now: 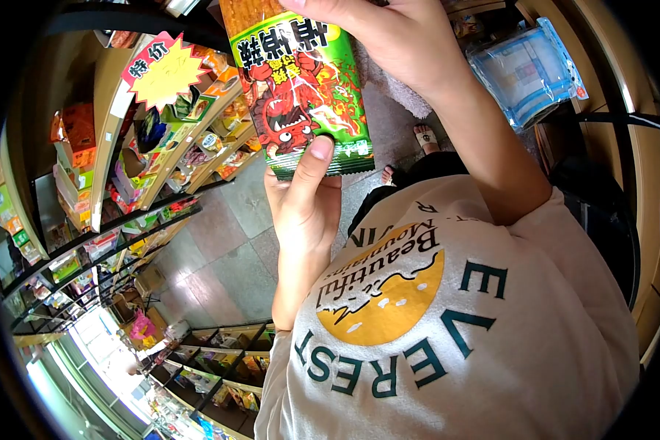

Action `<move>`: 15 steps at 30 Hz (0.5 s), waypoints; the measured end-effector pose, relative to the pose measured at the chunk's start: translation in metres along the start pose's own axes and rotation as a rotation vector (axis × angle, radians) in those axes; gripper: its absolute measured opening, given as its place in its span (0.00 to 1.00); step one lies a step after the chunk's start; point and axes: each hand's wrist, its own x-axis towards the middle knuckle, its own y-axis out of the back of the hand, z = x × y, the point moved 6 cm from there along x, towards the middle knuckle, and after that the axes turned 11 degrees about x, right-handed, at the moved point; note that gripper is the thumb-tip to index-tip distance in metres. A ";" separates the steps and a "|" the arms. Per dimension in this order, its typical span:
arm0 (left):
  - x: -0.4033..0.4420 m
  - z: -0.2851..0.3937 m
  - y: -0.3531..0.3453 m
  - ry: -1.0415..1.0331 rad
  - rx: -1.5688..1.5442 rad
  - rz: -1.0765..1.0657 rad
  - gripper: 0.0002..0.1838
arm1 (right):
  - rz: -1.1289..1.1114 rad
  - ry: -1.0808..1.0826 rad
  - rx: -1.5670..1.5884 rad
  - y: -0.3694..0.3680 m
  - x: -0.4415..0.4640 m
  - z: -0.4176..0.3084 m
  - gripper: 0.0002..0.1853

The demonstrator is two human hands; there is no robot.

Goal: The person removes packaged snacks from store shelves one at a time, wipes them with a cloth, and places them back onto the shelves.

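Note:
A green snack packet with a red cartoon creature and black Chinese lettering is held up between both hands. At its far end, orange-brown food shows, and the frame cuts this end off. My left hand grips the crimped near edge, thumb on the front and fingers behind it. My right hand holds the packet's far right side; its fingers are partly hidden or out of frame.
Shelves of packaged snacks run along the left, with a star-shaped sign on them. A clear, blue-edged plastic package lies at upper right. Tiled floor shows below, and a pink bag is farther off.

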 end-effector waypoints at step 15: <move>0.001 0.000 0.003 0.006 -0.015 0.011 0.28 | -0.009 0.006 -0.013 -0.003 0.002 0.004 0.10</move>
